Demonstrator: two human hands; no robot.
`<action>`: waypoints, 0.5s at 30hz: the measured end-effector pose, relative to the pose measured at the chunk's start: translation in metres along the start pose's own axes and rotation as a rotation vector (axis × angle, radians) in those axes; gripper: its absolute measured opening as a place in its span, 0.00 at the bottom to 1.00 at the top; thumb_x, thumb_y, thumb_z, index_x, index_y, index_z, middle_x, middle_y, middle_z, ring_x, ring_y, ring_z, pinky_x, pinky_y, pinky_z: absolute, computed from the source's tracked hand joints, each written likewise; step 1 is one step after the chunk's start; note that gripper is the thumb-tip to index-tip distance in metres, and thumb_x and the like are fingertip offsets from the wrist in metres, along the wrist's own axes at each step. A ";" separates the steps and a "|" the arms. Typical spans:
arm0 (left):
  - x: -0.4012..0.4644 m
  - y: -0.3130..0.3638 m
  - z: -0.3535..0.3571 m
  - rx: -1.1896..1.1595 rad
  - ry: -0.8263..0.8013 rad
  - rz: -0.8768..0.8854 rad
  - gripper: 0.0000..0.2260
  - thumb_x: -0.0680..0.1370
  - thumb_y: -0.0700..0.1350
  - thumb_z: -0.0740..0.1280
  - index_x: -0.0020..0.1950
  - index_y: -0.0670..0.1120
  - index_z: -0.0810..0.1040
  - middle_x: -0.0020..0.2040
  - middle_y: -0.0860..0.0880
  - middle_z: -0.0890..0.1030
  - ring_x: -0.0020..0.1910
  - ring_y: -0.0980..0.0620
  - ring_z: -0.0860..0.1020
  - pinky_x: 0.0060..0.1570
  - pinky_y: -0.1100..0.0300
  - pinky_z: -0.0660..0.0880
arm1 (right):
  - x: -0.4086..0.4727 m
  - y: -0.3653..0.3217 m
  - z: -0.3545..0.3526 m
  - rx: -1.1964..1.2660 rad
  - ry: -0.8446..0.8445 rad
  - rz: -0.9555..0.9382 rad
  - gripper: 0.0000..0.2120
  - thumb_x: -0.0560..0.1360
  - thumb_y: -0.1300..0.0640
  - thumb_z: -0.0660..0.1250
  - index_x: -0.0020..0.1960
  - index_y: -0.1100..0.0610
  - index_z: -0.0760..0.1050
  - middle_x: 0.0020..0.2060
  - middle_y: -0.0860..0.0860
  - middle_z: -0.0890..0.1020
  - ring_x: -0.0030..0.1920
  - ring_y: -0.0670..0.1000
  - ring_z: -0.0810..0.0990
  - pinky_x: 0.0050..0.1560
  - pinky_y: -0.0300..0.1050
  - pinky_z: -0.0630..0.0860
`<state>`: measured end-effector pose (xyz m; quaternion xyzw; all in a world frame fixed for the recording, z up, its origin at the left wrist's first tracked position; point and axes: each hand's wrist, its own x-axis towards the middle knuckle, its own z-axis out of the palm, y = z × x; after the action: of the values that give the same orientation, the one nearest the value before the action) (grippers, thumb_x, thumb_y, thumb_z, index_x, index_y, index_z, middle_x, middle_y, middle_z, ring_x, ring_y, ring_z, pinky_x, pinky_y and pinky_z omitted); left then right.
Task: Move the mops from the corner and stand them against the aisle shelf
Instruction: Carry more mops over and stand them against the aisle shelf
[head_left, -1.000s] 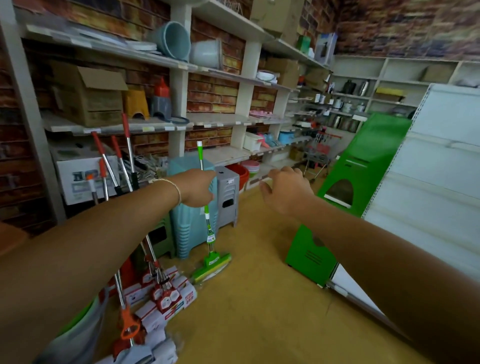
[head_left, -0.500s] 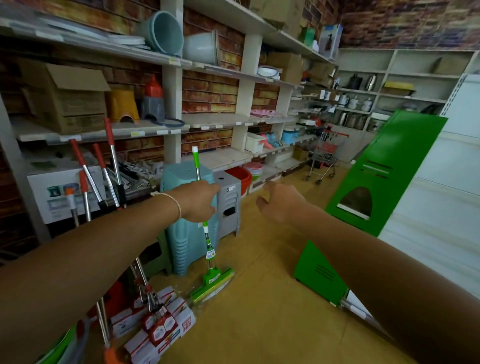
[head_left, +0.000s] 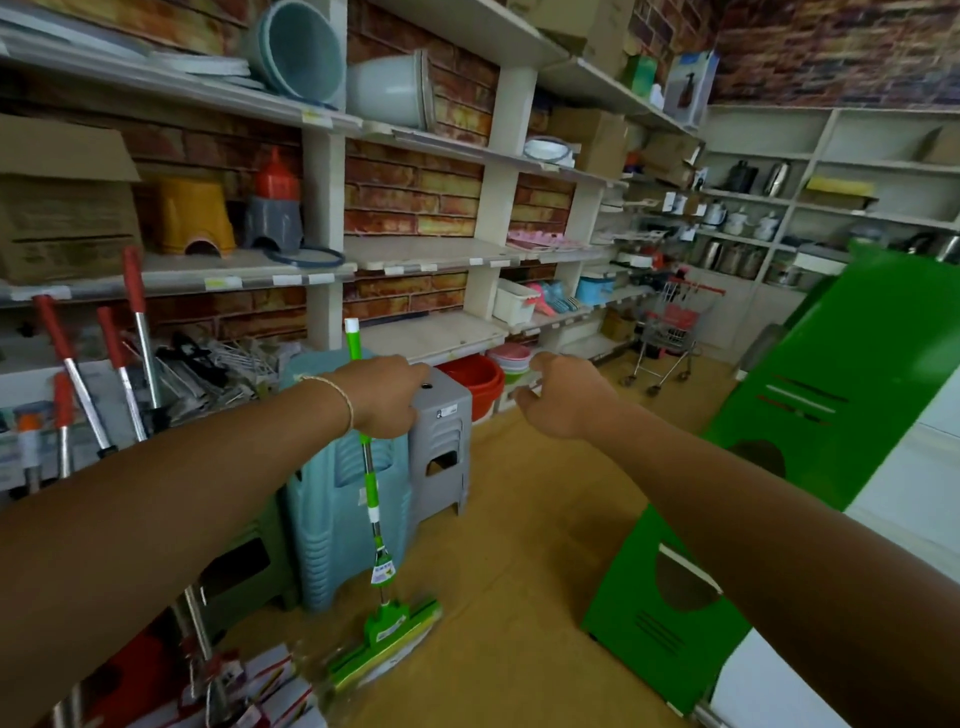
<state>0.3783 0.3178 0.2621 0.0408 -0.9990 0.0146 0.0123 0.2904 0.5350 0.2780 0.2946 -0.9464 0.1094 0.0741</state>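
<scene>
My left hand (head_left: 387, 396) grips the pole of a green mop (head_left: 375, 525) near its top; the mop stands almost upright with its flat green head (head_left: 387, 642) on the floor. My right hand (head_left: 558, 396) is stretched forward at the same height, fingers loosely curled, holding nothing. Several red-handled mops (head_left: 122, 364) lean in the corner at the left, their packaged heads (head_left: 260, 686) at the lower left. The white aisle shelf (head_left: 852, 597) runs along the right edge, with a green panel (head_left: 810, 415) leaning on it.
Stacked blue stools (head_left: 332, 509) and grey stools (head_left: 441, 447) stand just behind the green mop. White wall shelves (head_left: 415, 254) with buckets and boxes line the left. A small red shopping cart (head_left: 670, 332) stands far down the aisle on the tan floor (head_left: 519, 597).
The view has shifted left and forward. My left hand keeps its grip on the green mop pole, which stands slightly more upright. My right hand stays extended and empty.
</scene>
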 end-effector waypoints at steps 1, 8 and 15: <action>0.014 0.000 0.002 0.004 -0.009 -0.005 0.22 0.79 0.49 0.62 0.73 0.46 0.65 0.64 0.42 0.72 0.60 0.42 0.74 0.59 0.48 0.75 | 0.012 0.008 0.001 0.006 -0.001 0.010 0.21 0.79 0.46 0.63 0.68 0.57 0.71 0.58 0.55 0.79 0.57 0.56 0.78 0.53 0.48 0.77; 0.102 -0.012 0.023 0.001 -0.041 -0.027 0.22 0.79 0.49 0.62 0.72 0.47 0.65 0.63 0.42 0.73 0.59 0.42 0.75 0.56 0.50 0.76 | 0.095 0.047 0.028 0.030 -0.007 0.003 0.23 0.80 0.47 0.62 0.70 0.58 0.69 0.60 0.57 0.79 0.60 0.57 0.77 0.56 0.49 0.77; 0.215 -0.063 0.062 -0.068 -0.068 -0.063 0.23 0.79 0.51 0.63 0.72 0.45 0.66 0.64 0.42 0.73 0.60 0.42 0.74 0.56 0.53 0.74 | 0.211 0.062 0.087 0.025 -0.057 -0.059 0.19 0.79 0.47 0.62 0.65 0.56 0.72 0.58 0.56 0.80 0.57 0.57 0.79 0.55 0.51 0.78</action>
<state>0.1680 0.2353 0.2078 0.0723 -0.9970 -0.0213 -0.0199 0.0763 0.4493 0.2270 0.3264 -0.9376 0.1104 0.0468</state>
